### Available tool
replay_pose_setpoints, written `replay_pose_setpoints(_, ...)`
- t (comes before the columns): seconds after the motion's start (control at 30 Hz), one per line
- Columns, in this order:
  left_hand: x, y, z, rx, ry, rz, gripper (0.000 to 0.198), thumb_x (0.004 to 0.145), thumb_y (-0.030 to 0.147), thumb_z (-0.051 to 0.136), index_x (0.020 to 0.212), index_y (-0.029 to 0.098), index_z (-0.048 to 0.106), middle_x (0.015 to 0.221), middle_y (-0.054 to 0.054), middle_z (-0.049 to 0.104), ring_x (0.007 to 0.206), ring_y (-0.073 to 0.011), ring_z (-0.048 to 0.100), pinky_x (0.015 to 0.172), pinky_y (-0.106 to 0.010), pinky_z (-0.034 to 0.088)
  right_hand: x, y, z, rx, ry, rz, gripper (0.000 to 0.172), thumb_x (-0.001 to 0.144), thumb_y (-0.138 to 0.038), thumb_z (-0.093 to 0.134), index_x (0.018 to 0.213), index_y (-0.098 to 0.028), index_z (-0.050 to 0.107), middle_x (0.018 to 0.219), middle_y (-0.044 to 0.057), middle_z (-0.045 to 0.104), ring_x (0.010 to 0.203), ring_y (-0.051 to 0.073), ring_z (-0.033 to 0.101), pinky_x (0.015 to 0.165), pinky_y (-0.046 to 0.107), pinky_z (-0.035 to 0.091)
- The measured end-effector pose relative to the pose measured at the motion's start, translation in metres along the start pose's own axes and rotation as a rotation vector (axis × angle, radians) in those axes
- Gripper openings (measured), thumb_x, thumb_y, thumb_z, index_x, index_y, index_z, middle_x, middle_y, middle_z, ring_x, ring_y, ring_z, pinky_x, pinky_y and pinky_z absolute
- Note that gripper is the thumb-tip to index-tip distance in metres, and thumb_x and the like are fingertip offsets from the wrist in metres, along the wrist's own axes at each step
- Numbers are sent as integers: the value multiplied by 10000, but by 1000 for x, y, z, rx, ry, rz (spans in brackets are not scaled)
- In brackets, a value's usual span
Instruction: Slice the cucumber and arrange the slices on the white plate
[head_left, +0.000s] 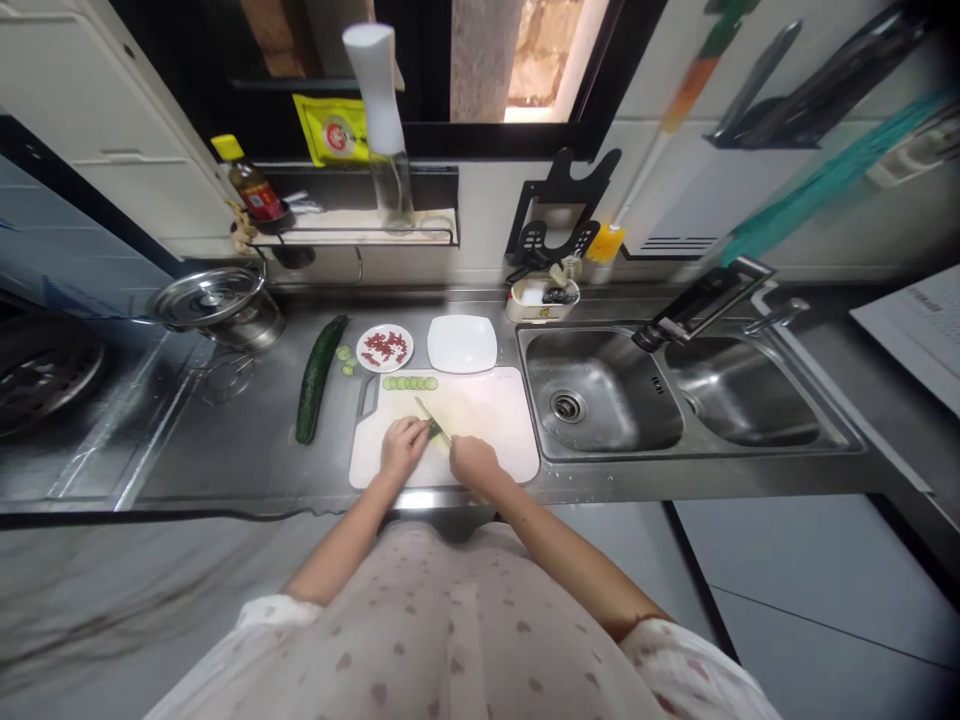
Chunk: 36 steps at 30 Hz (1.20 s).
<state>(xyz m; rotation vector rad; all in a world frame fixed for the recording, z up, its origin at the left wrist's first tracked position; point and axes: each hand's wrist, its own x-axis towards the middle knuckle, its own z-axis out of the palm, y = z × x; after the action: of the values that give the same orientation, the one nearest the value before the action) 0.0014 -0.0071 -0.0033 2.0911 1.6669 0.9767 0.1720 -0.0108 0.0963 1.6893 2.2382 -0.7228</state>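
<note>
On a white cutting board (pixel 491 410) my left hand (pixel 403 447) is curled over a piece of cucumber (pixel 434 431), pressing it down. My right hand (pixel 472 461) grips the handle of a knife (pixel 433 419) whose blade angles up and left over that piece. A row of cut cucumber slices (pixel 409 383) lies along the board's far edge.
A whole cucumber (pixel 316 376) and a few slices (pixel 346 359) lie left of the board. Behind it stand a small plate of red pieces (pixel 384 348) and a white square plate (pixel 462 343). A double sink (pixel 607 400) is to the right, a lidded pot (pixel 217 303) at the left.
</note>
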Motion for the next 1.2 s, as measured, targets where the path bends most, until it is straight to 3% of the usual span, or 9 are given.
replay_pose_setpoints(0.23, 0, 1, 0, -4, 12, 9, 218, 922, 297, 510, 983, 231, 709, 928, -55, 676, 881, -183, 587, 801, -322, 464, 12, -5, -1, 40, 28, -26, 313, 914, -127, 357, 1067, -125, 630, 1013, 147, 691, 965, 227, 655, 770, 295, 476)
replay_pose_setpoints(0.57, 1, 3, -2, 5, 14, 5, 213, 918, 293, 517, 974, 231, 713, 934, -58, 678, 892, -184, 597, 810, -321, 470, -11, 6, 4, 9, -26, 20, 272, 903, -147, 397, 1048, -148, 627, 1015, 150, 684, 963, 220, 655, 772, 290, 474)
replay_pose_setpoints(1.0, 0, 2, -2, -8, 17, 13, 206, 918, 289, 519, 979, 234, 708, 949, -56, 682, 907, -184, 596, 820, -321, 464, 21, -8, 6, 41, 34, -21, 313, 902, -115, 377, 1075, -133, 637, 1028, 145, 691, 997, 210, 648, 800, 280, 474)
replay_pose_setpoints(1.2, 0, 1, -1, -9, 17, 13, 206, 918, 287, 521, 976, 230, 710, 950, -54, 686, 903, -181, 601, 828, -319, 465, 5, -2, 8, 13, 33, 1, 307, 903, -116, 373, 1068, -126, 633, 1009, 155, 690, 993, 225, 650, 798, 295, 479)
